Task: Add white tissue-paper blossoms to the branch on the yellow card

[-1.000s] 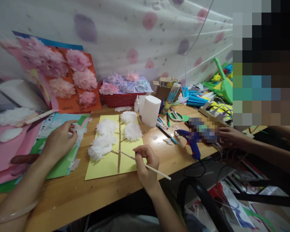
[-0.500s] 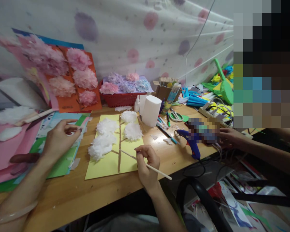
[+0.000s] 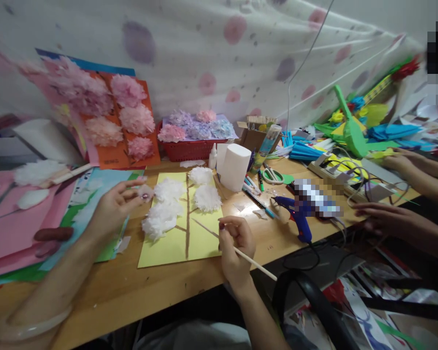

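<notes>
My left hand [image 3: 118, 201] is pinched around a small, translucent whitish paper scrap [image 3: 145, 194], just left of the yellow card [image 3: 204, 248]. My right hand [image 3: 237, 245] grips a thin stick [image 3: 257, 265] at the card's right edge. Its rear is pale; a darker front part seems to reach over the card, though my fingers hide the middle. Brown lines shaped like a trunk and branches [image 3: 187, 233] run up the card. White ruffled paper flowers [image 3: 162, 218] sit on both sides of the trunk.
A blue glue gun [image 3: 301, 221] lies to the right, near a power strip [image 3: 332, 170]. A white paper roll [image 3: 236, 167], scissors [image 3: 273, 174] and pens stand or lie behind the card. At far right are another person's hands [image 3: 390, 221]. A red basket [image 3: 193, 149] is at the back.
My left hand has moved right toward the card, and a whitish scrap now shows in its fingers. The stick's front end has shifted away from the trunk. The view has turned slightly right.
</notes>
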Tool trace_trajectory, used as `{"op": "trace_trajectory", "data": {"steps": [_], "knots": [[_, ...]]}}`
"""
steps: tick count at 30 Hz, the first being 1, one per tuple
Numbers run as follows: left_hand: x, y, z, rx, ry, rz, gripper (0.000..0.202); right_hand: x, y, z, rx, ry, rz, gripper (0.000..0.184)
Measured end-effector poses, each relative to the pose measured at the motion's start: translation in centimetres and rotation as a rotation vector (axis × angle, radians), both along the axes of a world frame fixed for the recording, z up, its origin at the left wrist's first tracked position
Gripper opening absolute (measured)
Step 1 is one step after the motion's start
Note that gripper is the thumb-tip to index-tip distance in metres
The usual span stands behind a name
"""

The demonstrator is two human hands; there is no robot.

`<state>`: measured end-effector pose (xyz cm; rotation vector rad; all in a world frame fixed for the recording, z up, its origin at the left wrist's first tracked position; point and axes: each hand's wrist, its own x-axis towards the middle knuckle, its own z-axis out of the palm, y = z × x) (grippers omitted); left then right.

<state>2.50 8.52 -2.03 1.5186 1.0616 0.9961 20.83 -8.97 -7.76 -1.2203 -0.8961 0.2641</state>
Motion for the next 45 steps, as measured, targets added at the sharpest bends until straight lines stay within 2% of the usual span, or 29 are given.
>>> {"op": "trace_trajectory", "data": {"steps": [4, 9, 18, 24, 30, 35, 45], "knots": [[1.2, -2.0, 0.4, -0.063, 0.072, -0.108, 0.044, -0.1, 0.0, 0.6, 0.018, 0.102, 0.028, 0.012], [1.5, -3.2, 0.0, -0.105, 0.125, -0.206, 0.044, -1.0, 0.2, 1.0, 0.024, 0.154, 0.110, 0.010], [0.5, -4.1, 0.4, -0.167, 0.093, -0.255, 0.038, -1.9, 1.5, 1.4, -0.012, 0.242, 0.158, 0.014], [1.2, -4.8, 0.1, -0.208, 0.061, -0.298, 0.042, -1.8, 1.4, 1.4, -0.007, 0.342, 0.215, 0.018], [1.9, -5.3, 0.6, -0.200, 0.096, -0.388, 0.041, -1.4, 1.1, 1.2, -0.005, 0.360, 0.251, 0.017], [2.1, -5.6, 0.7, -0.209, 0.073, -0.403, 0.036, -1.1, 0.9, 1.4, -0.012, 0.350, 0.222, 0.015], [2.0, -5.9, 0.9, -0.237, 0.060, -0.439, 0.047, -0.4, 0.8, 1.2, 0.017, 0.411, 0.222, 0.015]]}}
